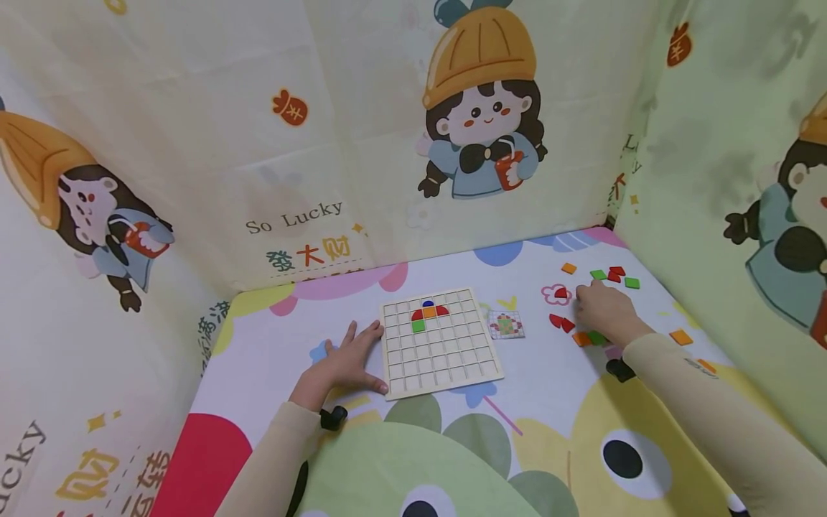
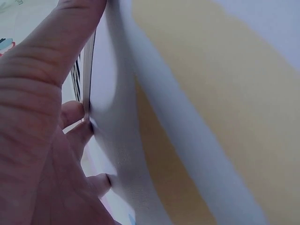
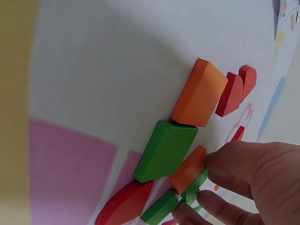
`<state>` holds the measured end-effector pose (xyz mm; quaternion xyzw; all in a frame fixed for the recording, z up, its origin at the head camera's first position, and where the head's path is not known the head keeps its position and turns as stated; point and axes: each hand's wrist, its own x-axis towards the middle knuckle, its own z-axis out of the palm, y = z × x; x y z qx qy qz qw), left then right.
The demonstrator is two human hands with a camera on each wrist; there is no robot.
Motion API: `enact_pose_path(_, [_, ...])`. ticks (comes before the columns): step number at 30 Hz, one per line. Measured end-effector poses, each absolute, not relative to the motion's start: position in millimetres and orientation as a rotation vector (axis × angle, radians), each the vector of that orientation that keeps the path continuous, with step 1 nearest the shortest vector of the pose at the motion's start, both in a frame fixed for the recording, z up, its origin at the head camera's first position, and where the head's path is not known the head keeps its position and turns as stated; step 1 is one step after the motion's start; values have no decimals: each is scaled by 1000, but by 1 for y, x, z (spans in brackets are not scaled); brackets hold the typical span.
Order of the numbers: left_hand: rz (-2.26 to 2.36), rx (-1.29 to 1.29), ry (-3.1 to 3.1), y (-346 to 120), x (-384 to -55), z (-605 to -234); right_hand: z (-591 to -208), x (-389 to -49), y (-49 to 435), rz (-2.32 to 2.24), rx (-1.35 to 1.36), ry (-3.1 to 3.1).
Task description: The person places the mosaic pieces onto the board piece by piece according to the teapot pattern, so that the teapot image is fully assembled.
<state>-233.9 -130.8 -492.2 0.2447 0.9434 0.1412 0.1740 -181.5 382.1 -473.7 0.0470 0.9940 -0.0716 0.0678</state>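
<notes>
My left hand (image 1: 349, 362) is spread at the left edge of a wooden grid board (image 1: 446, 391), thumb and fingers touching its side. On the board lie a green square tile (image 1: 418, 327), an orange square tile (image 1: 429, 312), red rounded tiles (image 1: 442, 310) and a blue tile (image 1: 428, 304). Far to the right, my right hand (image 1: 607, 312) reaches down among loose tiles. In the right wrist view its thumb and fingers pinch a green tile (image 3: 193, 187) beside an orange tile (image 3: 189, 168). The hand hides part of that green tile.
A small printed pattern card (image 1: 506, 324) lies right of the board. Loose red pieces (image 1: 561, 323), green squares (image 1: 632, 283) and orange squares (image 1: 680, 337) are scattered around the right hand. Printed fabric walls (image 1: 362, 143) stand behind and beside the cloth-covered table.
</notes>
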Motion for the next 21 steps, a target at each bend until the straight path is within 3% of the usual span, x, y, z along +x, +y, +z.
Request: enact_pose_path(21, [408, 710, 2685, -133, -235, -496, -467, -189, 372, -485, 147, 2924])
